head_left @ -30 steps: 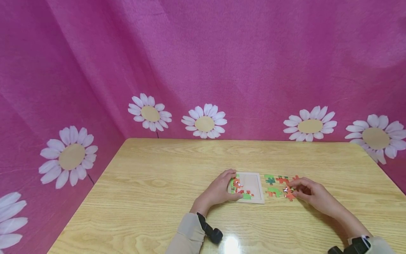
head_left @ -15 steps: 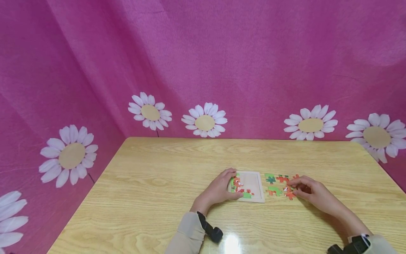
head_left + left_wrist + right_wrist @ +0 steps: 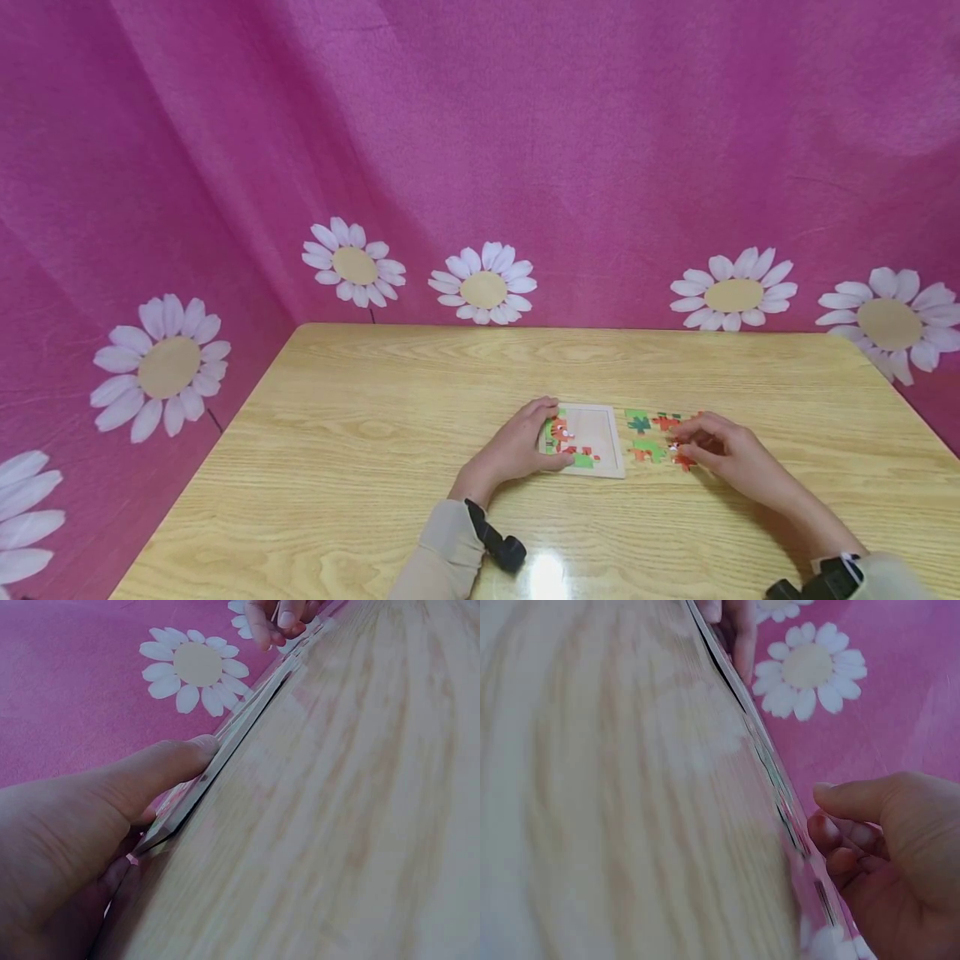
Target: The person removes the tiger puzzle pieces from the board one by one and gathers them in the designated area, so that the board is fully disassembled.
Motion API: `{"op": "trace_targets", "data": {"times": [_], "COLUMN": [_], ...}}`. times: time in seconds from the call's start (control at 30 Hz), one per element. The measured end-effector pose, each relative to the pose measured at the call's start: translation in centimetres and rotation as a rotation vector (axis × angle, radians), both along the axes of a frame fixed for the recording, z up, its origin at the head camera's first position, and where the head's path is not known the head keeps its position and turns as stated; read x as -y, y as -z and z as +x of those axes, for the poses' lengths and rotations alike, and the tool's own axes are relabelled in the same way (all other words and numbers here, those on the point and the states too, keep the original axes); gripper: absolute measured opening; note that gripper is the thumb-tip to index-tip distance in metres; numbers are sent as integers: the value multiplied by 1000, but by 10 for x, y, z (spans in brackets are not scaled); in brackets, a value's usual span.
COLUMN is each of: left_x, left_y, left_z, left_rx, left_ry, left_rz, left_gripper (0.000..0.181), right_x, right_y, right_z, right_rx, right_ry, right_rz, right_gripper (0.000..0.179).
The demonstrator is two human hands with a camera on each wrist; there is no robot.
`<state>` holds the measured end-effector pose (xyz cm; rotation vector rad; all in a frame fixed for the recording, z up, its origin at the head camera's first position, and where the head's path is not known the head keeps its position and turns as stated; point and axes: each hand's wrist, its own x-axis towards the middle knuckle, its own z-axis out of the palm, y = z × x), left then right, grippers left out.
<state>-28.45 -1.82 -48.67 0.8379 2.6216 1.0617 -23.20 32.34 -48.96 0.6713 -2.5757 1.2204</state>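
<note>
My left hand (image 3: 513, 446) grips the left side of a square wooden puzzle board (image 3: 619, 450), thumb on the near edge and fingers at the far corner. Several red and green pieces (image 3: 583, 460) lie in the board's left and lower part; bare wood shows in the rest. My right hand (image 3: 738, 457) hovers over the loose jigsaw pieces, fingers bent and thumb apart from them. Under its fingertips lies a red piece (image 3: 682, 460) with a white spot, partly covered. In the right wrist view, no piece shows between the thumb (image 3: 840, 796) and fingers.
Loose pieces lie right of the board: a green one (image 3: 637, 422), a red and green one (image 3: 665, 422) and a green and orange one (image 3: 649, 451). The wood-grain table (image 3: 375, 417) meets a pink daisy-print cloth (image 3: 600, 167) at its back and left.
My right hand has shifted slightly left and away from me over the loose pieces. The left hand and the puzzle board stay in place.
</note>
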Motion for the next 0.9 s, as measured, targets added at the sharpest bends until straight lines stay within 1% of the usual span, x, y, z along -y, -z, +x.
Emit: {"op": "trace_targets", "data": {"times": [0.13,0.3,0.37,0.53,0.67,0.77,0.9], "left_x": [0,1,1,3,4,4,4], "left_y": [0,0,-1,-1,-2,-2,-2], "left_z": [0,-1,-1,-1,-2,-3,-3], "left_rx": [4,9,15,35,52,60,43], "left_ry": [4,13,20,37,44,47,58], "left_rz": [-7,-6,-5,-20,-29,-27,-30], "left_gripper": [81,81,81,81,79,76,71], "right_x": [14,32,40,57,70,78,87], "right_y": [0,-1,-1,-1,-5,-9,-13], "right_z": [-1,-4,-5,-8,-9,-9,-11], "right_rx": [-16,-38,-51,-62,-1,63,120], "right_ry": [-37,-119,-137,-140,-142,-142,-157], "right_rz": [-15,-26,-25,-6,19,29,31], "right_gripper": [24,22,22,22,18,15,14]}}
